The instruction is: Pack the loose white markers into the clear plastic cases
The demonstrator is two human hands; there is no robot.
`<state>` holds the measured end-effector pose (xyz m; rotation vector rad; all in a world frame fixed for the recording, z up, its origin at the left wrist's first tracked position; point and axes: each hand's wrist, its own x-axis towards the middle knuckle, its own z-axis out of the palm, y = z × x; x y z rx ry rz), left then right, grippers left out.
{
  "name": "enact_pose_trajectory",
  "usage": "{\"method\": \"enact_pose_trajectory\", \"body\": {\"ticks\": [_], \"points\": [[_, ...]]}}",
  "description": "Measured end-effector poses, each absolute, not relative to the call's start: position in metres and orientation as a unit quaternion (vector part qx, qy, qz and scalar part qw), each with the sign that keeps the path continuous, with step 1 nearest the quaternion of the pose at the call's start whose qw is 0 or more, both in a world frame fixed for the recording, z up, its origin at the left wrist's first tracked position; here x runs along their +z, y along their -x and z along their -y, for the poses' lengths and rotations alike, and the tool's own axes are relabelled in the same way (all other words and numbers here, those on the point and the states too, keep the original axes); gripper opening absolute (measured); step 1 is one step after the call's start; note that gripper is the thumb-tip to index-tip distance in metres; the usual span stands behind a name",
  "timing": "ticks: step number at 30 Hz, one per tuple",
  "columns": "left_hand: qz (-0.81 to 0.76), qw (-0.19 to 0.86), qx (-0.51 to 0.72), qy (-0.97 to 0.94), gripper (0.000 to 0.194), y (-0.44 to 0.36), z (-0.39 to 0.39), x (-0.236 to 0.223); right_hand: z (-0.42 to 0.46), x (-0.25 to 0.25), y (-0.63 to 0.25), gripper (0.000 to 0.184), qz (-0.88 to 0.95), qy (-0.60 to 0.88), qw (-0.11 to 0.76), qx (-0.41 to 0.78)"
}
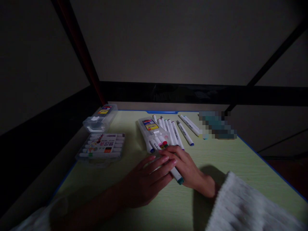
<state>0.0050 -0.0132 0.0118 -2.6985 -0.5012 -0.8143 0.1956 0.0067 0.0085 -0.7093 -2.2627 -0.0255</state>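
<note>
In my right hand (187,168) a white marker (176,175) with a dark green end is gripped, slanting down toward me. My left hand (149,181) reaches in from the left with its fingers stretched out. Its fingertips overlap my right fingers and lie against or just over the marker; contact is hard to judge. Just beyond both hands lies a clear plastic marker case (144,128) with a yellow and blue label. Several markers with red, green and blue ends show at its near opening, partly hidden by my fingers.
Several loose white markers (171,130) lie right of the case, with one blue-ended marker (186,134) apart. At left are a filled marker box (101,146) and another clear case (102,118). A blurred-out flat object (218,125) lies at the table's (240,179) far right.
</note>
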Motion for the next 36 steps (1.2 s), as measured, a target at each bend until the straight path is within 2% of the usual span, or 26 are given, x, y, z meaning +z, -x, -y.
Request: {"method": "enact_pose_trajectory", "body": {"ticks": [10, 23, 36], "points": [[0.18, 0.136, -0.282, 0.933, 0.023, -0.0053, 0.0133, 0.0091, -0.0074, 0.0083, -0.1952, 0.035, 0.889, 0.278, 0.363, 0.005], [0.165, 0.115, -0.292, 0.935, 0.023, -0.004, 0.0137, 0.0114, -0.0057, 0.0107, -0.1941, 0.034, 0.878, 0.261, 0.401, -0.012], [0.167, 0.105, -0.307, 0.931, 0.022, -0.0064, 0.0143, 0.0129, -0.0053, 0.0098, -0.1955, 0.031, 0.879, 0.261, 0.399, -0.008]]}}
